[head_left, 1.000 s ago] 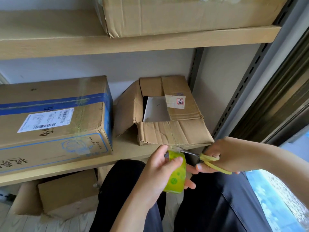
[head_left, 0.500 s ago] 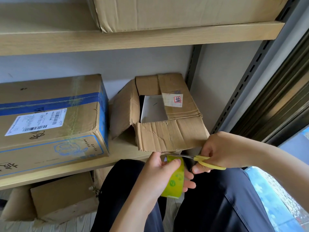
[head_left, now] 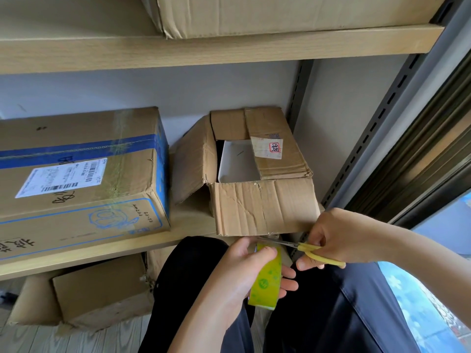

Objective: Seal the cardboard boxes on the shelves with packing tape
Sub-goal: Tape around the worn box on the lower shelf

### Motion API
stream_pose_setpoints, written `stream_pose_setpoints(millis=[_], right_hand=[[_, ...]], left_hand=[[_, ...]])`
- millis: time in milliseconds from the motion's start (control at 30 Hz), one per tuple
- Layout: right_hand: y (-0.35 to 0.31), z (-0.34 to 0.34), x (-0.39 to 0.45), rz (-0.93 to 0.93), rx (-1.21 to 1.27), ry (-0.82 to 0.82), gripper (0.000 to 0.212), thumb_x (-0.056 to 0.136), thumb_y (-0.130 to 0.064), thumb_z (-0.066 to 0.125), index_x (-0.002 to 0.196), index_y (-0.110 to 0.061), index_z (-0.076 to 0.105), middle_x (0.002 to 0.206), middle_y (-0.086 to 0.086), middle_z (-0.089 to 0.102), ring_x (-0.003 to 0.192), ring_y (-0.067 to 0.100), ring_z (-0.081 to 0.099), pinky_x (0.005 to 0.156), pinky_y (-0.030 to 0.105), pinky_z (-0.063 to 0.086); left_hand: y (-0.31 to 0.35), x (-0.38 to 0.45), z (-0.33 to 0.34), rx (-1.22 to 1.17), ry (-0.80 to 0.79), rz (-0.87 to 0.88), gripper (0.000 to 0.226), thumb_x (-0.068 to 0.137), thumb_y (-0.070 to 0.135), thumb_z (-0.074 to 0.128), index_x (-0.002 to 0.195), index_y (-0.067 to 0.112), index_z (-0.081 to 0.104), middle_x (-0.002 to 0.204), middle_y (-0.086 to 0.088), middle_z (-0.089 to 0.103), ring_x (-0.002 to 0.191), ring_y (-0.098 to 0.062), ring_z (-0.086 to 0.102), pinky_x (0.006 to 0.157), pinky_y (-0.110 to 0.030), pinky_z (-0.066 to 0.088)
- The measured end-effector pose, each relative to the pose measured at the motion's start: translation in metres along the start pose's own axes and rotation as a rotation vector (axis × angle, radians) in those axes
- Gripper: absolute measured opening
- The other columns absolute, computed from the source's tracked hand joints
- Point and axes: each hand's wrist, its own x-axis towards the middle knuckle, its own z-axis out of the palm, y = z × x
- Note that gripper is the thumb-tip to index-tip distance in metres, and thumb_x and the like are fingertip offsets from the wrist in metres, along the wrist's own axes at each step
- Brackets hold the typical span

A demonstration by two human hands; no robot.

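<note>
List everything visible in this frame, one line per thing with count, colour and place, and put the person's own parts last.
open box: 1, brown, middle shelf right, flaps partly open, white item inside
taped box: 1, brown with blue band and white label, middle shelf left
top box: 1, brown, upper shelf, cut off by the frame
floor box: 1, brown, under the middle shelf
shelves: 2 boards seen, light wood
tape roll: 1, yellow-green, held below the open box
scissors: 1, yellow handles, blades at the top of the tape roll
left hand: 1, grips the tape roll
right hand: 1, holds the scissors
legs: dark trousers, bottom of frame
</note>
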Motion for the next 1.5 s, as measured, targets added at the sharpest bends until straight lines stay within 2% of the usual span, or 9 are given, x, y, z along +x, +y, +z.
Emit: stream_pose_setpoints(millis=[133, 333, 700, 867, 1100, 1200, 1333, 1433, 1500], right_hand=[[0.003, 0.003, 0.000, -0.016, 0.006, 0.052, 0.064, 0.060, -0.085, 0.061, 0.071, -0.023, 0.073, 0.057, -0.004, 0.062, 0.050, 0.001, 0.049, 0.051, 0.016, 0.039], [0.002, 0.010, -0.001, 0.011, -0.027, -0.027, 0.061, 0.068, -0.081, 0.060, 0.069, -0.021, 0.071, 0.052, -0.007, 0.064, 0.055, -0.002, 0.056, 0.075, 0.024, 0.052], [-0.002, 0.029, -0.011, 0.009, -0.068, -0.002, 0.055, 0.075, -0.075, 0.062, 0.070, -0.021, 0.073, 0.058, -0.008, 0.069, 0.050, 0.000, 0.056, 0.055, 0.013, 0.046], [-0.021, 0.035, -0.042, 0.104, 0.003, 0.058, 0.051, 0.076, -0.070, 0.066, 0.065, -0.020, 0.064, 0.060, 0.001, 0.064, 0.050, 0.010, 0.054, 0.048, 0.017, 0.041], [-0.087, 0.047, -0.055, 0.105, -0.196, 0.153, 0.040, 0.091, -0.063, 0.053, 0.107, -0.028, 0.061, 0.093, -0.004, 0.060, 0.082, 0.018, 0.047, 0.052, 0.024, 0.033], [-0.111, 0.036, -0.075, -0.098, -0.040, 0.326, 0.017, 0.093, -0.051, 0.058, 0.091, -0.035, 0.053, 0.089, -0.009, 0.059, 0.081, 0.013, 0.053, 0.061, 0.020, 0.039], [-0.148, 0.014, -0.093, -0.295, -0.052, 0.745, 0.020, 0.090, -0.046, 0.061, 0.107, -0.036, 0.064, 0.083, -0.018, 0.063, 0.069, 0.004, 0.055, 0.059, 0.011, 0.042], [-0.190, -0.017, -0.100, -0.482, 0.076, 1.166, 0.013, 0.082, -0.040, 0.070, 0.088, -0.029, 0.071, 0.066, -0.011, 0.062, 0.054, 0.010, 0.052, 0.049, 0.027, 0.049], [-0.230, -0.050, -0.099, -0.533, 0.088, 1.229, 0.009, 0.086, -0.038, 0.070, 0.086, -0.029, 0.072, 0.073, -0.008, 0.065, 0.061, 0.016, 0.058, 0.054, 0.031, 0.050]], left_hand=[[-0.003, 0.000, -0.001, 0.003, 0.006, -0.023, 0.020, 0.098, 0.013, 0.058, 0.118, 0.010, 0.054, 0.083, -0.026, 0.073, 0.073, -0.037, 0.073, 0.061, -0.036, 0.060], [-0.009, -0.004, 0.002, -0.042, 0.046, -0.019, 0.019, 0.096, 0.009, 0.060, 0.114, 0.005, 0.056, 0.081, -0.028, 0.072, 0.070, -0.038, 0.072, 0.060, -0.038, 0.059], [-0.026, -0.023, 0.000, -0.050, 0.039, -0.099, 0.019, 0.097, 0.007, 0.056, 0.115, 0.000, 0.054, 0.078, -0.028, 0.071, 0.065, -0.037, 0.072, 0.056, -0.036, 0.059], [-0.032, -0.038, 0.002, -0.143, 0.198, 0.060, 0.027, 0.094, 0.019, 0.066, 0.114, 0.007, 0.055, 0.081, -0.025, 0.073, 0.071, -0.037, 0.072, 0.061, -0.038, 0.059], [-0.021, -0.072, -0.002, -0.147, 0.465, 0.441, 0.030, 0.080, 0.024, 0.079, 0.105, 0.018, 0.064, 0.091, -0.006, 0.076, 0.084, -0.025, 0.076, 0.060, -0.035, 0.058], [-0.002, -0.097, -0.020, -0.181, 0.537, 0.568, 0.024, 0.085, 0.015, 0.075, 0.106, 0.015, 0.062, 0.083, -0.005, 0.076, 0.081, -0.025, 0.076, 0.058, -0.034, 0.054], [0.039, -0.143, -0.042, -0.214, 0.550, 0.726, 0.026, 0.087, 0.014, 0.072, 0.110, 0.010, 0.061, 0.088, -0.009, 0.076, 0.078, -0.026, 0.075, 0.061, -0.034, 0.056], [0.073, -0.180, -0.057, -0.237, 0.564, 0.847, 0.018, 0.091, 0.017, 0.067, 0.107, 0.013, 0.061, 0.090, -0.012, 0.076, 0.075, -0.028, 0.074, 0.064, -0.036, 0.055], [0.093, -0.199, -0.071, -0.221, 0.580, 0.882, 0.010, 0.095, 0.017, 0.061, 0.105, 0.018, 0.062, 0.092, -0.012, 0.076, 0.076, -0.031, 0.074, 0.053, -0.032, 0.054]])
